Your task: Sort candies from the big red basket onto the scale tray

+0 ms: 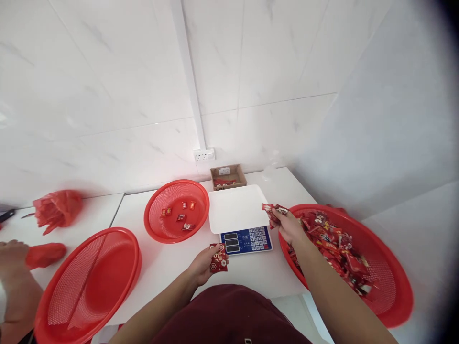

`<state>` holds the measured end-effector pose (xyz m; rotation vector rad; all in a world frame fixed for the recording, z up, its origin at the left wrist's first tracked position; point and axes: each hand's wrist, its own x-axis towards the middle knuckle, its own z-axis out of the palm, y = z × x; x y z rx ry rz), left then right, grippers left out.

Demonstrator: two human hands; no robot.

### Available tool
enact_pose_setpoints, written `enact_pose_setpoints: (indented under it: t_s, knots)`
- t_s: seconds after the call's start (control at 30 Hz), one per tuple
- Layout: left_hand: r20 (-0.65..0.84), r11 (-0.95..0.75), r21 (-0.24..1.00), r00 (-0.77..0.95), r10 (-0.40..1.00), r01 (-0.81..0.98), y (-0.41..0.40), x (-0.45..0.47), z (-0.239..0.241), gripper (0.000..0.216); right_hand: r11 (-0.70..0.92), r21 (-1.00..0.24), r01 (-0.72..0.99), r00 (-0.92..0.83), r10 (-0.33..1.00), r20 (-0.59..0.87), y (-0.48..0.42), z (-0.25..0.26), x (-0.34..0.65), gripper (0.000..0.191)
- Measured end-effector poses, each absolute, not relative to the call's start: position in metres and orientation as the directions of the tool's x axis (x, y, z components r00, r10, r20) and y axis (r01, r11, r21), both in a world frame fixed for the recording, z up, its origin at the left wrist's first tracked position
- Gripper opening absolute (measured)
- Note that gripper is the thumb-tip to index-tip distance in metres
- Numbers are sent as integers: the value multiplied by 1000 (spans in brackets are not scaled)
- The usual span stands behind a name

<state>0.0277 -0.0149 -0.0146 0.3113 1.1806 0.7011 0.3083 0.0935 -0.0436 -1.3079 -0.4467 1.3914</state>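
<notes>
My left hand [202, 266] is closed on a red printed packet [218, 258] in front of the scale, its face turned up toward me. Over the right edge of the scale's white tray [236, 208], my right hand [287, 224] grips several small red candy packets [274, 210]. The scale's blue keypad [247, 240] faces me below the tray. Beside my right forearm, a large red basket [398, 291] holds a heap of red-wrapped candies [333, 243], partly hidden by the arm.
Left of the scale stands a red basket [150, 215] with several small wrapped candies. Another red basket [134, 258] sits nearer at left. A cardboard box [229, 177] with red packets rests by the wall. Red plastic bags [59, 210] and another person's hand [12, 258] are far left.
</notes>
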Motion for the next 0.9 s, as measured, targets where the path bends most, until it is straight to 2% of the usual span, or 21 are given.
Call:
enact_pose_setpoints:
  t_s: [0.2,0.37,0.53,0.7,0.9]
  knots:
    - [-747,725,561,134,652,-400,-25,7,-16,27,-422,-787,-450,106,850,-517,125,-60,267,12]
    - [-764,719,540,103,637,-437,-31,1,-21,26,-429,-764,-481,67,851,-520,133,-66,262,5]
    - [-773,727,532,101,626,-434,-28,5,-20,23,-427,-771,-473,63,856,-513,141,-66,260,10]
    - [-756,718,542,120,643,-436,-22,9,-18,23,-452,-807,-380,146,832,-535,146,-74,268,12]
    - [-769,708,526,91,633,-472,-25,7,-22,23,-446,-876,-182,211,853,-478,155,-80,278,16]
